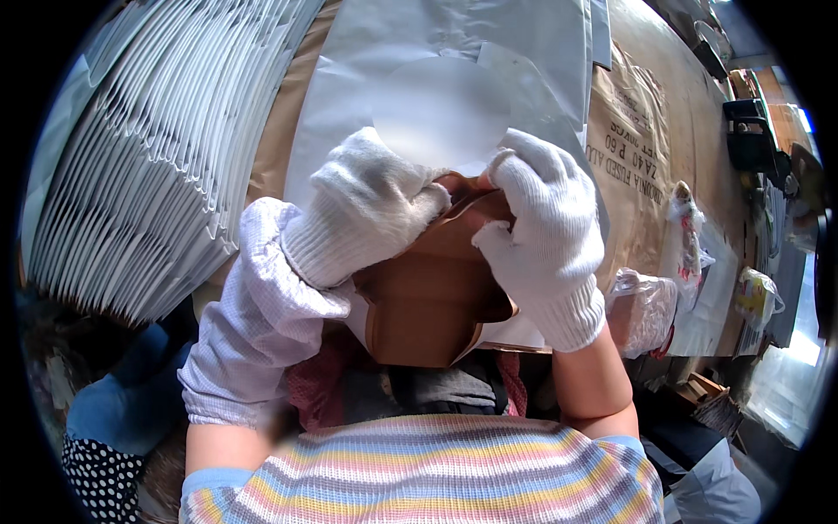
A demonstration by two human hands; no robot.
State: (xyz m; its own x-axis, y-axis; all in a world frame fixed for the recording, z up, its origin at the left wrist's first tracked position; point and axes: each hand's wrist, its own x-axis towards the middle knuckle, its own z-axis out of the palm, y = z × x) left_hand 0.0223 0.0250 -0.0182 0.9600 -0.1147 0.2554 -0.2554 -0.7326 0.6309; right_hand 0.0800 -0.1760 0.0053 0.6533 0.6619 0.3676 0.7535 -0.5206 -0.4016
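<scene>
Both of my hands wear white knit gloves, and a pale checked sleeve cover runs up my left forearm. Between them is a brown paper bag (428,306), its brown inside facing me and its lower end near the table's front edge. My left hand (371,205) pinches the bag's upper left edge with bent fingers. On the other side, my right hand (546,223) grips the upper right edge between thumb and fingers. The folded paper between the two hands is partly hidden by the gloves. White paper bags or sheets (340,96) lie flat under and beyond my hands.
At the left stands a tall fanned stack of folded white bags (166,166). Brown printed sacking (628,157) covers the table to the right. A clear plastic bag (642,310) sits near the right front edge. Blue and polka-dot cloth (113,428) shows at lower left.
</scene>
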